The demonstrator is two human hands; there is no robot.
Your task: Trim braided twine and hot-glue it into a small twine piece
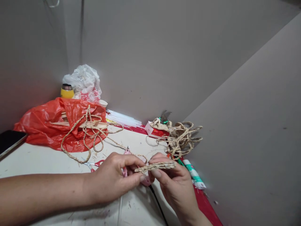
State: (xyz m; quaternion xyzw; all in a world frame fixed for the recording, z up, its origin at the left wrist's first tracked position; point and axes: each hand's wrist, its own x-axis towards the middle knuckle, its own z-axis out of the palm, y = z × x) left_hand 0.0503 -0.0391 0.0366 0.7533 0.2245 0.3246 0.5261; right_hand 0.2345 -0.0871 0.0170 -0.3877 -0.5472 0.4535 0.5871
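A small flat piece of braided straw cord (pixel 156 167), seen nearly edge-on, is held level above the table. My left hand (pixel 119 175) comes in from the left, its thumb and fingers closed on the piece's left end. My right hand (pixel 176 182) grips the other end, thumb in front and fingers behind. A loose length of straw cord (pixel 138 155) runs back from the hands to the left. Partly hidden beneath them lies a pink hot glue gun (pixel 127 152) with a black cable (pixel 158 202). Red-handled scissors (pixel 98 163) rest beside my left wrist.
A red plastic bag (pixel 44 119) with wooden strips and loose cord covers the back left, near a phone (pixel 10 141), a yellow jar (pixel 67 91) and a white bag (pixel 86 78). Glue sticks (pixel 124 117) lie along the wall. Tangled straw cord (pixel 182 138) is piled at right.
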